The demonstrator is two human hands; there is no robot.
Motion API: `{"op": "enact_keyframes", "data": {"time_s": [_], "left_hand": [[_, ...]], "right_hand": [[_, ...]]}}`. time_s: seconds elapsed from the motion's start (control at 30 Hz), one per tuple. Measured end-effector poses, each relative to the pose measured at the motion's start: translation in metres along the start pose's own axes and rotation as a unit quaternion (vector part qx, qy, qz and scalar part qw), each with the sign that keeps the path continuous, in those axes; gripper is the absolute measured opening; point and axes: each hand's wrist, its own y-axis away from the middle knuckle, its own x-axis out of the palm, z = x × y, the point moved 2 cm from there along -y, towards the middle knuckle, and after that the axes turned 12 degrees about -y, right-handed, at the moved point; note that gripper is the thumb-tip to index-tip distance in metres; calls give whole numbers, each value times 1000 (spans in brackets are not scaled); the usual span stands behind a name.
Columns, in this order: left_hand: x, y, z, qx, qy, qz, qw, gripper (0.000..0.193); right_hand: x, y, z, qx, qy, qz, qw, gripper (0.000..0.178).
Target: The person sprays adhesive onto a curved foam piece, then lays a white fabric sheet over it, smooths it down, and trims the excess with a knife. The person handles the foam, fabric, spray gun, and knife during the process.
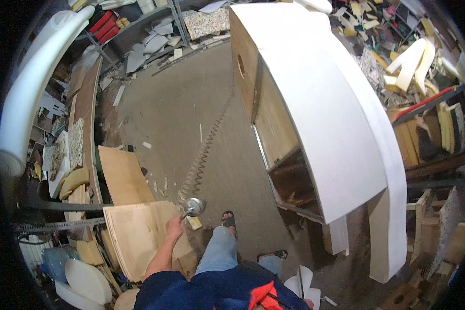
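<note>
My left hand (175, 228) is closed around a spray gun (193, 207) with a round, shiny metal cup. A coiled air hose (204, 147) stretches from near the gun away across the floor. The gun is held left of my legs, above the edge of stacked plywood sheets (139, 232). To my right stands a large furniture frame (315, 113) covered in white padding, its open side showing a bare wooden inside. My right hand does not show. Something bright red (264, 295) lies against my dark blue shirt at the lower edge.
Shelves with foam scraps and boards (77, 150) line the left side. A long white foam roll (46, 88) curves at upper left. Foam offcuts (411, 64) pile up at far right. A white curved piece (301, 283) lies by my right side. Small scraps dot the brown floor (175, 93).
</note>
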Motion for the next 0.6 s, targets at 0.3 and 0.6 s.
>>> {"op": "enact_keyframes", "data": {"time_s": [0.3, 0.6], "left_hand": [[-157, -125, 88, -137, 209, -147, 957, 37], [-346, -277, 154, -141, 208, -118, 961, 30]], "right_hand": [[-57, 38, 262, 2, 35, -52, 998, 37], [-111, -15, 514, -61, 99, 0, 993, 46]]}}
